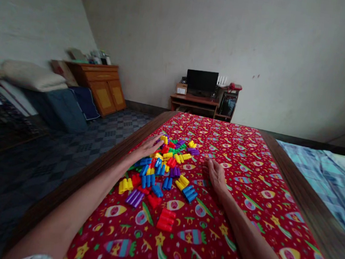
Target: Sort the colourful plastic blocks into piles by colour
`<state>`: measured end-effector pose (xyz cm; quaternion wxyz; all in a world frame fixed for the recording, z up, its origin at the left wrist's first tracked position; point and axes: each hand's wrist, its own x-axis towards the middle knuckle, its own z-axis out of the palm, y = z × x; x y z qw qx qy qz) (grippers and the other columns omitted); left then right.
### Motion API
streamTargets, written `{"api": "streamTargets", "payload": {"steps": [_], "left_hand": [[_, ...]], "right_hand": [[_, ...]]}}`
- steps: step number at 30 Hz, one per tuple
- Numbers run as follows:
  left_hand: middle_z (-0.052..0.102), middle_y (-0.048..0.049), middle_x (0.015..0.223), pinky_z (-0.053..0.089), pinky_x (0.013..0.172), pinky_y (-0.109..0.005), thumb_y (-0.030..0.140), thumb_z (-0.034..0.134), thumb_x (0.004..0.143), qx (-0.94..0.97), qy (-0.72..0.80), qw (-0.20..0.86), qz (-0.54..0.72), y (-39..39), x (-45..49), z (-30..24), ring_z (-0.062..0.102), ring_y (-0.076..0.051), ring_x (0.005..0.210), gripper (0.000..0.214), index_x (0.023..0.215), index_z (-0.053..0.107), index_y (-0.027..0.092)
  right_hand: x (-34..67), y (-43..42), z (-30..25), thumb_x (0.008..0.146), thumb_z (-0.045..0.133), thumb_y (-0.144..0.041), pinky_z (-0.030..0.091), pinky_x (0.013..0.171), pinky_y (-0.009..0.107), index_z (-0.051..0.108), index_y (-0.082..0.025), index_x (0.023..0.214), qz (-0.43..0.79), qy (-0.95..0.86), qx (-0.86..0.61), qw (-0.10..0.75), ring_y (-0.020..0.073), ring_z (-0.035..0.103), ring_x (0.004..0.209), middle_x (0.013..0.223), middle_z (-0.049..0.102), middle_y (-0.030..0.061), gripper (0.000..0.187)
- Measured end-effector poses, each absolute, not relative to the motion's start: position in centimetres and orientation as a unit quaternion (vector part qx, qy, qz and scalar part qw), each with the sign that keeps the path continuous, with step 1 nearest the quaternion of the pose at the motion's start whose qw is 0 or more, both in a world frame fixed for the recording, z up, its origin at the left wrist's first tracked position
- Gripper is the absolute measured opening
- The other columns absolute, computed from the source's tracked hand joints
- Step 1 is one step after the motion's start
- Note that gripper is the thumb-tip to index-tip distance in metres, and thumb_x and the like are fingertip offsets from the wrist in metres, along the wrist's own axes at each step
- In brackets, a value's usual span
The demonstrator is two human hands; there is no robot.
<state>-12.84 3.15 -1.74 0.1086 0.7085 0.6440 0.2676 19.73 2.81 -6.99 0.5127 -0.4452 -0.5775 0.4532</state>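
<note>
A heap of plastic building blocks (162, 171) in blue, yellow, red, purple and green lies on a red patterned tablecloth (240, 185). My left hand (149, 146) lies flat on the far left edge of the heap, fingers stretched out over the blocks. My right hand (215, 174) rests on the cloth just right of the heap, fingers loosely apart, holding nothing. A red block (165, 220) lies alone nearer to me.
The cloth covers a wooden table (301, 190) with bare edges left and right. A bed with a checked sheet (332, 177) stands at right. A wooden cabinet (103, 86), cushions and a desk with a monitor (202, 82) stand along the far walls.
</note>
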Motion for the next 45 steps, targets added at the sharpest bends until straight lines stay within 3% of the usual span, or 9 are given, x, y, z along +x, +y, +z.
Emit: {"api": "streamTargets", "payload": {"steps": [3, 11, 17, 21, 28, 33, 38, 41, 45], "left_hand": [[0.046, -0.0104, 0.148, 0.030, 0.114, -0.044, 0.061, 0.022, 0.091, 0.713, 0.638, 0.160, 0.241, 5.5, -12.0, -1.7, 0.036, -0.027, 0.140, 0.067, 0.138, 0.048, 0.020], [0.061, -0.0050, 0.134, 0.038, 0.108, -0.031, 0.061, 0.039, 0.089, 0.816, 0.512, 0.203, 0.178, 5.8, -7.7, -1.0, 0.056, -0.023, 0.124, 0.059, 0.128, 0.059, 0.021], [0.039, -0.0103, 0.153, 0.023, 0.116, -0.043, 0.052, 0.019, 0.097, 0.783, 0.582, 0.087, 0.200, 9.3, -5.3, 0.7, 0.032, -0.027, 0.142, 0.063, 0.150, 0.029, 0.018], [0.051, -0.0077, 0.144, 0.030, 0.111, -0.044, 0.048, 0.024, 0.098, 0.814, 0.552, 0.132, 0.126, 12.6, -1.9, 0.1, 0.042, -0.027, 0.136, 0.054, 0.139, 0.049, 0.022], [0.065, -0.0039, 0.128, 0.034, 0.107, -0.030, 0.042, 0.056, 0.088, 0.896, 0.402, 0.187, 0.020, 8.5, 1.6, -0.7, 0.052, -0.022, 0.126, 0.034, 0.114, 0.069, 0.025], [0.068, -0.0087, 0.122, 0.044, 0.098, -0.027, 0.043, 0.049, 0.093, 0.937, 0.282, 0.187, 0.081, 2.6, -2.5, -0.4, 0.061, -0.021, 0.113, 0.035, 0.109, 0.071, 0.022], [0.064, -0.0121, 0.128, 0.038, 0.107, -0.037, 0.049, 0.033, 0.096, 0.854, 0.462, 0.115, 0.210, 6.5, -5.7, 0.0, 0.055, -0.023, 0.122, 0.051, 0.120, 0.064, 0.015], [0.054, -0.0136, 0.140, 0.030, 0.112, -0.042, 0.051, 0.027, 0.096, 0.822, 0.521, 0.118, 0.197, 10.7, -5.0, -0.3, 0.044, -0.026, 0.134, 0.058, 0.134, 0.052, 0.014], [0.049, -0.0074, 0.146, 0.026, 0.114, -0.041, 0.052, 0.030, 0.095, 0.818, 0.536, 0.149, 0.144, 13.8, -1.5, -1.4, 0.037, -0.024, 0.139, 0.055, 0.138, 0.048, 0.022]], "right_hand": [[20.1, 2.8, -7.3, 0.075, 0.050, -0.077, 0.056, 0.066, 0.035, 0.064, -0.018, 0.088, 0.465, -0.561, -0.449, 0.517, 0.0221, 0.067, 0.069, 0.079, 0.070, 0.0075, 0.062], [19.5, 2.7, -6.9, 0.074, 0.051, -0.076, 0.054, 0.061, 0.033, 0.064, -0.018, 0.089, 0.475, -0.530, -0.452, 0.538, 0.0212, 0.066, 0.064, 0.074, 0.070, 0.0070, 0.062], [19.5, 2.7, -7.1, 0.078, 0.051, -0.072, 0.051, 0.054, 0.031, 0.064, -0.017, 0.096, 0.436, -0.503, -0.455, 0.591, 0.0196, 0.063, 0.062, 0.076, 0.070, 0.0067, 0.060], [19.6, 2.9, -6.8, 0.075, 0.054, -0.073, 0.051, 0.051, 0.031, 0.063, -0.017, 0.096, 0.463, -0.474, -0.444, 0.603, 0.0205, 0.064, 0.062, 0.076, 0.070, 0.0077, 0.060], [19.7, 3.1, -6.8, 0.077, 0.054, -0.068, 0.052, 0.054, 0.031, 0.064, -0.017, 0.096, 0.464, -0.466, -0.444, 0.609, 0.0195, 0.064, 0.062, 0.077, 0.071, 0.0076, 0.055], [19.7, 2.9, -6.7, 0.079, 0.052, -0.069, 0.048, 0.049, 0.029, 0.064, -0.018, 0.091, 0.460, -0.466, -0.448, 0.609, 0.0170, 0.060, 0.055, 0.074, 0.069, 0.0063, 0.054], [19.6, 2.7, -6.5, 0.078, 0.051, -0.070, 0.047, 0.047, 0.028, 0.064, -0.017, 0.098, 0.456, -0.474, -0.446, 0.607, 0.0156, 0.058, 0.051, 0.073, 0.069, 0.0054, 0.058], [19.6, 2.6, -6.3, 0.079, 0.050, -0.069, 0.048, 0.048, 0.029, 0.063, -0.017, 0.096, 0.455, -0.470, -0.448, 0.609, 0.0165, 0.059, 0.053, 0.072, 0.068, 0.0056, 0.057], [19.7, 2.7, -6.2, 0.077, 0.051, -0.069, 0.049, 0.048, 0.031, 0.063, -0.017, 0.094, 0.469, -0.461, -0.445, 0.608, 0.0188, 0.061, 0.055, 0.071, 0.068, 0.0062, 0.056]]}}
